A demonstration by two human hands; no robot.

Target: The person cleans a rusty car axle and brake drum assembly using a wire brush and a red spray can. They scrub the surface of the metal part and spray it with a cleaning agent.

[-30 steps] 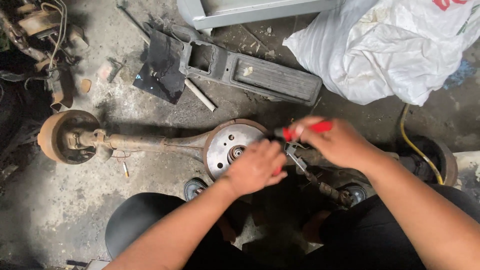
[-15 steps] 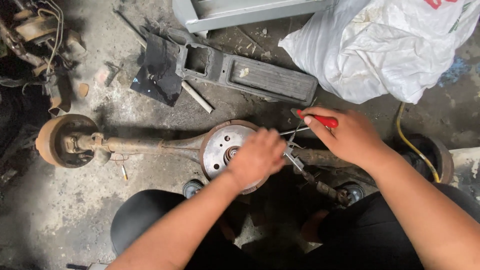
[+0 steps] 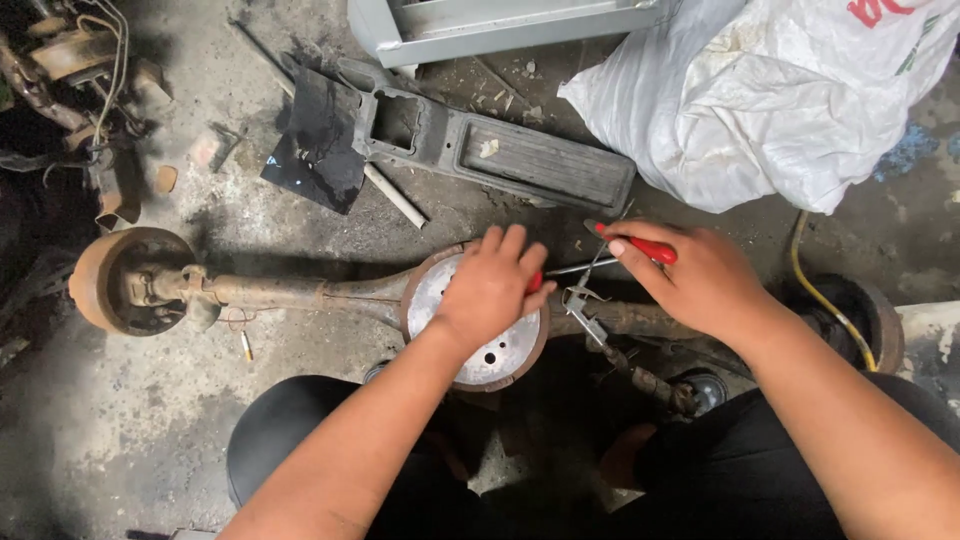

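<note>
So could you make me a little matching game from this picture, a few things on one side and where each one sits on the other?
Things:
1. left hand
2. right hand
3. white sack
4. rusty brake drum

Places:
A. far left end of the axle
B. gripping a red-handled tool
C. resting on the round metal plate
D. on the floor, top right

Pairs: 1-C, 2-B, 3-D, 4-A

A stained concrete floor [image 3: 300, 440] bears a rusty axle [image 3: 290, 292], a white sack [image 3: 770, 110].
</note>
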